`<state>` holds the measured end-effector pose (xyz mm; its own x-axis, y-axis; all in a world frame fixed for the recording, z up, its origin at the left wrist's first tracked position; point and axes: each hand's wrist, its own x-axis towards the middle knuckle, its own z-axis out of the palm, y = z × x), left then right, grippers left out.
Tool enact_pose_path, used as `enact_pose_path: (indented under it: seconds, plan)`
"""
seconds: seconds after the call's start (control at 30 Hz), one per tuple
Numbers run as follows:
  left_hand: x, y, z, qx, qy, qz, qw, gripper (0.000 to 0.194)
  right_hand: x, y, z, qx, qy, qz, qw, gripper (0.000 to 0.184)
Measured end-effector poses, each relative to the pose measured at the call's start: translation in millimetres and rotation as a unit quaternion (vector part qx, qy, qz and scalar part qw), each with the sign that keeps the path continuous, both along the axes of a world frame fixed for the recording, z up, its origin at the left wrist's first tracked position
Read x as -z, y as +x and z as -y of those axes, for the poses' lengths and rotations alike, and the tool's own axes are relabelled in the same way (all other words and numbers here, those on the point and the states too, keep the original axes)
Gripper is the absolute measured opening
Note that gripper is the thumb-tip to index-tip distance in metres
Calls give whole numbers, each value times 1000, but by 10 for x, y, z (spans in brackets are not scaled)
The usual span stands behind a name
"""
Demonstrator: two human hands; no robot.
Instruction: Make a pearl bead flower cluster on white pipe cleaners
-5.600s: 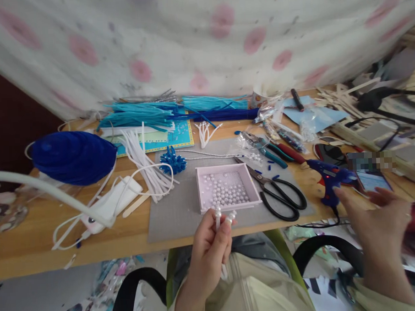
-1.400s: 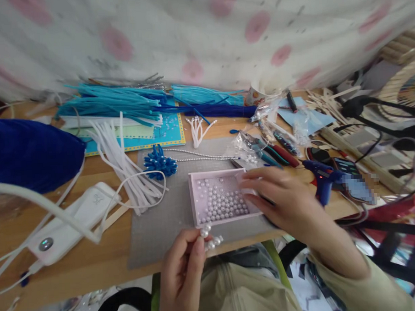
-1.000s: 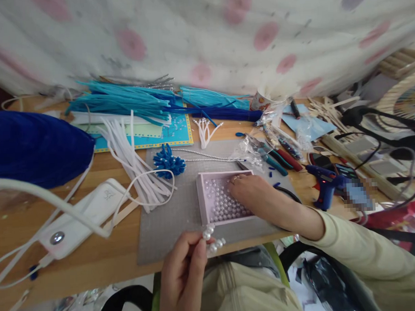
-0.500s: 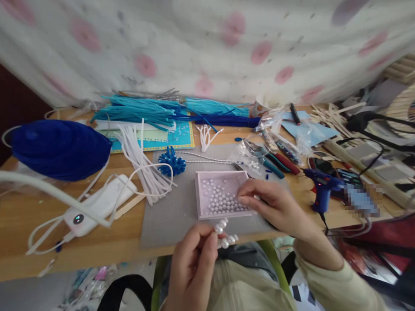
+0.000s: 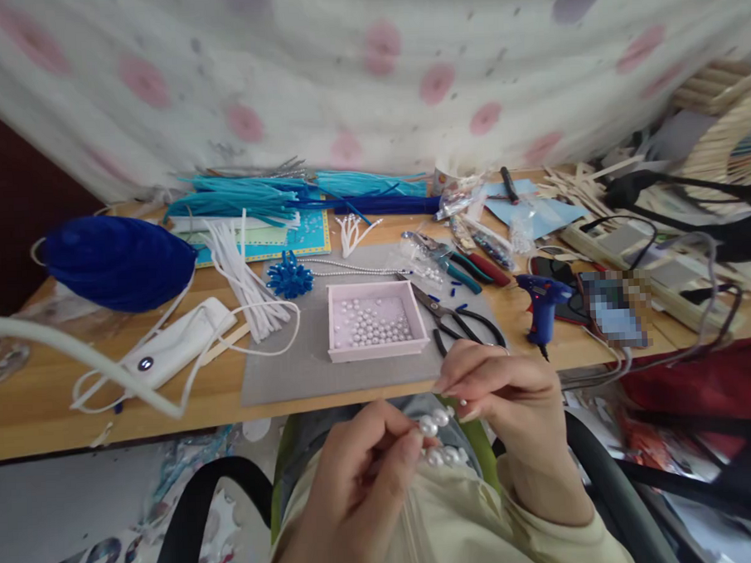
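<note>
Over my lap, my left hand (image 5: pixel 365 481) pinches a small cluster of white pearls (image 5: pixel 437 438) on a white stem. My right hand (image 5: pixel 502 405) is right beside it, fingers pinched together at the cluster's top; what they hold is too small to name. Just beyond, on a grey mat (image 5: pixel 292 360) near the table's front edge, sits a pink tray (image 5: pixel 336 320) with several loose pearls. Black scissors (image 5: pixel 458 321) lie to the tray's right.
A blue glue gun (image 5: pixel 541 301) stands right of the scissors, next to a phone and cables. White and blue pipe cleaners (image 5: pixel 248 206), a blue fabric bundle (image 5: pixel 116 260) and a white device (image 5: pixel 167 349) fill the left. Pliers, bags and wooden sticks lie at the back right.
My right hand reached into the pink tray, pinched something there, then drew back to the pearl cluster. Both hands have come down from the table edge to my lap.
</note>
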<state>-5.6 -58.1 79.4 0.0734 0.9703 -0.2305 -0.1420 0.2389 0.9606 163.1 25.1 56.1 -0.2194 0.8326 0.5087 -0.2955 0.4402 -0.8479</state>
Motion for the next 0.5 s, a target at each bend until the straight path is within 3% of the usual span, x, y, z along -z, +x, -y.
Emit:
enact_pose_path:
  seconds: [0.5]
  plan:
    - [8,10,53,37,9,-3,999,47,-56,42,71,-18,26,9,999,14]
